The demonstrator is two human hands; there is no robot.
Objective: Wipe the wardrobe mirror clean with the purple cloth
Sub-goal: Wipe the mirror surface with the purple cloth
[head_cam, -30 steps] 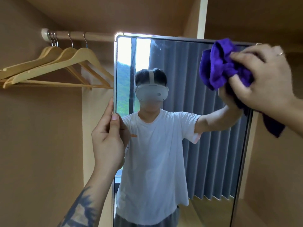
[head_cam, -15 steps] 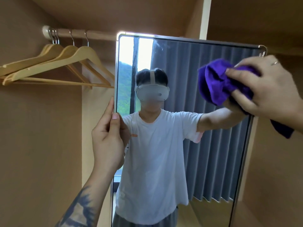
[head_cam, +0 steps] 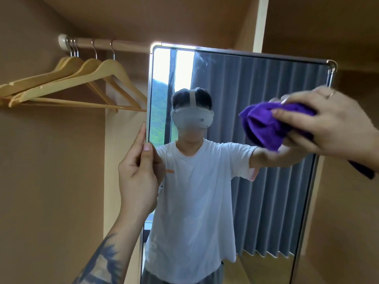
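Currently: right hand (head_cam: 336, 128) at mirror's (head_cam: 266, 191) upper right area, fingers (head_cam: 287, 115) curled round bunched purple cloth (head_cam: 266, 126), cloth pressed to glass. Left hand (head_cam: 139, 177) on mirror's left edge, thumb on front, fingers behind frame, gripping it. Wooden hangers (head_cam: 67, 85) on rail (head_cam: 114, 47) to left, inside wardrobe (head_cam: 51, 181).

The mirror (head_cam: 266, 181) is gripped at its left edge by the left hand (head_cam: 139, 177), while the bunched purple cloth (head_cam: 266, 124) is pressed against its upper right glass by the right hand (head_cam: 332, 128)
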